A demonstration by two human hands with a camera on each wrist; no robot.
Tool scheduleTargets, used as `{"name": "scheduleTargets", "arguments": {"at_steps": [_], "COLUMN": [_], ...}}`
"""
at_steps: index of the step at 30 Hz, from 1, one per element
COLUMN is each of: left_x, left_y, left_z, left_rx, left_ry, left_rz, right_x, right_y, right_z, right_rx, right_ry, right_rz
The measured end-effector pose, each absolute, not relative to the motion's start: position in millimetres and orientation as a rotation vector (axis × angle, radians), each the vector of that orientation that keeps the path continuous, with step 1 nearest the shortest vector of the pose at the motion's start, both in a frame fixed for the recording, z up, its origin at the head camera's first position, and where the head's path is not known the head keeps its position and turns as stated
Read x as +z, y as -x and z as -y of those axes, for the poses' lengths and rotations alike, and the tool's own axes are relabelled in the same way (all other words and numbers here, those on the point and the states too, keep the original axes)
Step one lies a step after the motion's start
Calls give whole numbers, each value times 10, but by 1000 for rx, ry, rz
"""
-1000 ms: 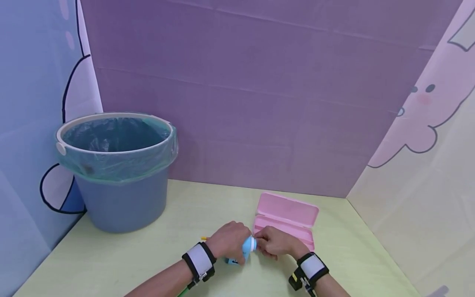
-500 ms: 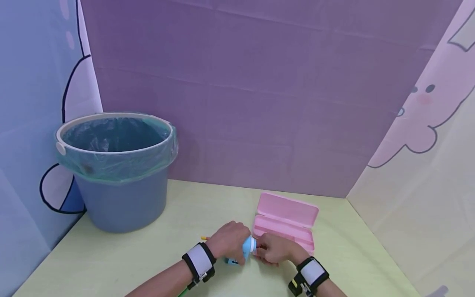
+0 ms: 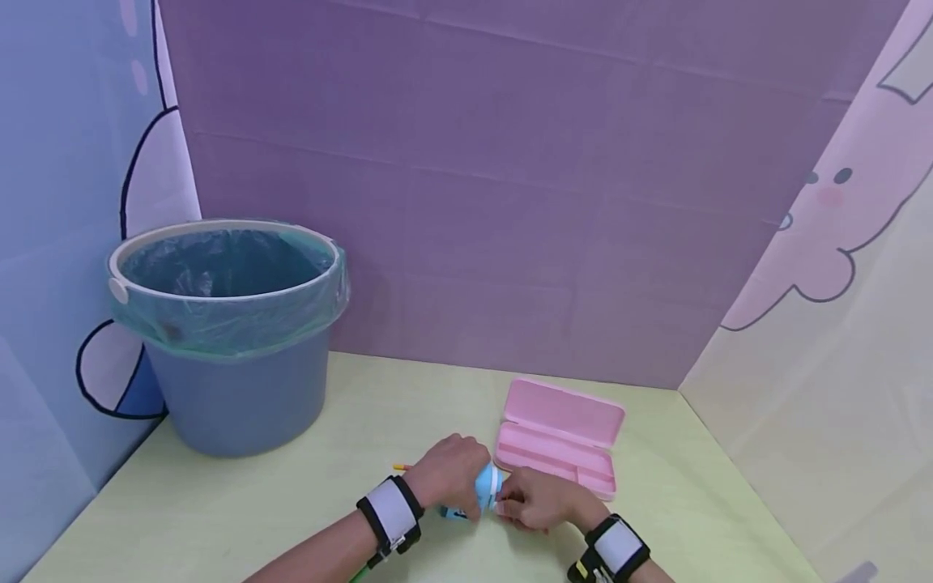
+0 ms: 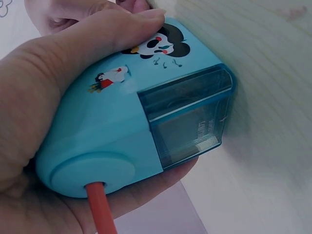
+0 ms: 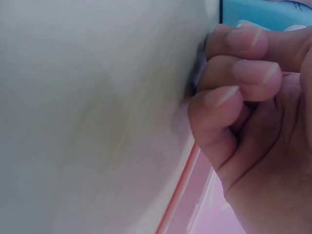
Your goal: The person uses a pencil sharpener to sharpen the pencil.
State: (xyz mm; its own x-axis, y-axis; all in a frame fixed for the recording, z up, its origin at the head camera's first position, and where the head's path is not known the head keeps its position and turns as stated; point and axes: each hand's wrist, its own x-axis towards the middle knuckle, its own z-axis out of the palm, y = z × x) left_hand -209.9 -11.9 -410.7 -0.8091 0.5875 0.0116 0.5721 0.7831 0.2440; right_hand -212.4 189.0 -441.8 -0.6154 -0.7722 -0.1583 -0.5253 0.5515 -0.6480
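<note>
A light blue pencil sharpener (image 4: 109,129), with cartoon prints and a clear blue shavings drawer (image 4: 190,122), lies in the grip of my left hand (image 3: 446,474). Out of its round front sticks a red pencil (image 4: 101,209); the head view shows only its yellowish end (image 3: 400,466). On the opposite side of the sharpener, at its white-ringed end, my right hand (image 3: 543,498) has its fingers curled and pinches at the crank, which the fingers mostly hide. The right wrist view shows those curled fingers (image 5: 219,107) close to the table, beside the blue body.
Just behind the right hand lies an open pink pencil case (image 3: 557,447), its lid leaning back. A blue bucket (image 3: 236,401) with a green bag liner stands at the back left. Purple, blue and white panels surround the pale table (image 3: 408,397).
My right hand has shifted slightly down and toward me at the sharpener's end, baring more of the pink case. The left hand and sharpener stay nearly still.
</note>
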Motion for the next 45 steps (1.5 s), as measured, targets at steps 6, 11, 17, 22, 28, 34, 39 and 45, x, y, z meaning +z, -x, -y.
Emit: {"name": "scheduleTargets", "arguments": {"at_steps": [6,11,17,22,28,34,39,45], "left_x": [-4108,-4113,-4104,-4071,-4080,-4114,-4110,-4108], "left_y": [2100,2082,2074,2087,2088,2078,2083,2082], "left_z": [129,128,128,145,117,102,106,105], "left_rx": [363,384,376,376,372,355,337,318], "left_ry": [-948,-929,-958,-957,-920,-916,-945,-932], "left_rz": [-2928,-2917,-2920,-2933,-2906,-2904,-2929,-2918], "right_x": [-4438,-4453,-4443,-4404,-4426,-4443,-4412,-4399], "right_y": [2108,2078,2026,1999,1984,1968,1965,1958], "right_z": [-1915,-1926,-1958,-1958,-1979,-1995,-2005,-2016], "right_rx": [-814,-840,-938,-1014,-1039,-1059,-1096,-1167], "right_ry": [1083,1099,1096,1095,1099,1098,1105,1092], "right_rz": [-2312,-2299,-2230,-2188,-2180,-2143,-2098,-2023]}}
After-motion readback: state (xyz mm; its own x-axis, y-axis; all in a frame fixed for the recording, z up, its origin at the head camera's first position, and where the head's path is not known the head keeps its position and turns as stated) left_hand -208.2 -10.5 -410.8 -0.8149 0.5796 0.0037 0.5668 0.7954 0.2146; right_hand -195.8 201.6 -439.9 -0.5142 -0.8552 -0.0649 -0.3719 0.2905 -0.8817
